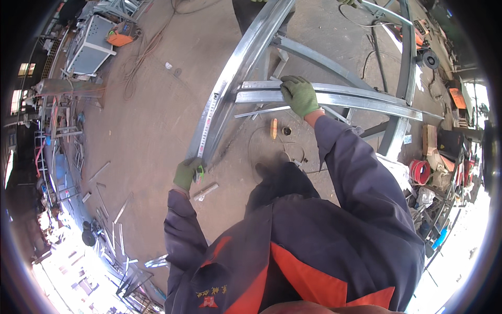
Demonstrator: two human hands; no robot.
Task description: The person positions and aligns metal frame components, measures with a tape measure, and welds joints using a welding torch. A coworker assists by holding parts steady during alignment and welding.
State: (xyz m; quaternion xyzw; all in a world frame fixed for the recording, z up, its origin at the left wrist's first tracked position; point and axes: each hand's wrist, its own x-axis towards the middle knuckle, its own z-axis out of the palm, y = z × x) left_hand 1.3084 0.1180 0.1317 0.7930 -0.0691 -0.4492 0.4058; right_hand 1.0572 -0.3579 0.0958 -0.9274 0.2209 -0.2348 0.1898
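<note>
My gloved left hand [186, 174] is closed on a green tape measure [200, 171] at the near end of a long galvanized steel channel [230, 78]. From there the tape blade [208, 118] lies extended along the channel. Farther right, my gloved right hand [299, 95] grips a shorter steel channel [361, 101] from above, its fingers curled over the far edge. The left end of this channel meets the side of the long one. Its right part rests across a steel beam [396, 137].
Another person's gloved hand [349, 2] shows at the top edge. An angle grinder [428, 59] sits at the right. On the floor are a yellow-orange tool [274, 129], a short metal offcut [205, 191] and cables [144, 60]. A grey metal cabinet [90, 47] stands far left.
</note>
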